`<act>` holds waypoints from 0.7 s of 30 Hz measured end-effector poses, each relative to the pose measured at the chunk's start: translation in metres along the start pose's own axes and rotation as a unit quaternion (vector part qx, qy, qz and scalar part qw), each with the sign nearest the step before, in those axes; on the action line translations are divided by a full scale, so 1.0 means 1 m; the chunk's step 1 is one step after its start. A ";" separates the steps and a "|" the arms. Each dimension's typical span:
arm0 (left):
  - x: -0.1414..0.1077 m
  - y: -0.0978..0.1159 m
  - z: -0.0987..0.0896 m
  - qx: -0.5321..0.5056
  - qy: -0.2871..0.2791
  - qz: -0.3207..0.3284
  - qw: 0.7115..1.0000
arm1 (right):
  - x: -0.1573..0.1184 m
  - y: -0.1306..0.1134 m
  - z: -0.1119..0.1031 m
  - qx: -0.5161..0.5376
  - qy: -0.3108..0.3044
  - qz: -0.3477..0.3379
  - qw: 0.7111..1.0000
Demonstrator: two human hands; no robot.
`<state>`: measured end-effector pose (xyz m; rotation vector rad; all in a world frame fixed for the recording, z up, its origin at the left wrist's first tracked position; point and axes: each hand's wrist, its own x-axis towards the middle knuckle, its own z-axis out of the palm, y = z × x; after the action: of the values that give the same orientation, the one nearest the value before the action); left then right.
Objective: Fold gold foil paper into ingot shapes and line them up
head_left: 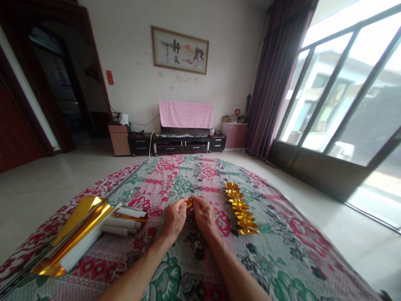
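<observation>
My left hand point(174, 217) and my right hand point(204, 214) meet above the middle of the flowered cloth, both with fingers closed. Between their fingertips they pinch a small piece of gold foil paper point(189, 203), mostly hidden by the fingers. To the right, several folded gold foil ingots point(243, 213) lie in a row running away from me. On the left lie a stack of gold foil sheets point(81, 234) and several rolled white-backed papers point(120, 225).
The flowered cloth point(266, 259) covers a wide rounded surface. Beyond it stand a low black cabinet point(181, 146) and a screen under a pink cover point(186, 113). Purple curtains point(271, 75) and large windows point(341, 96) are on the right, a dark doorway point(59, 83) on the left.
</observation>
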<state>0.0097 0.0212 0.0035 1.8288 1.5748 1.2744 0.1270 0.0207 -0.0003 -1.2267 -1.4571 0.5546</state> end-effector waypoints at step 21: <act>0.001 0.002 -0.002 -0.016 0.009 -0.017 1.000 | -0.001 -0.006 -0.003 -0.013 -0.021 0.000 1.000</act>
<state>0.0094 0.0207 0.0065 1.7685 1.5784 1.2978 0.1275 0.0171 0.0054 -1.2420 -1.5038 0.5656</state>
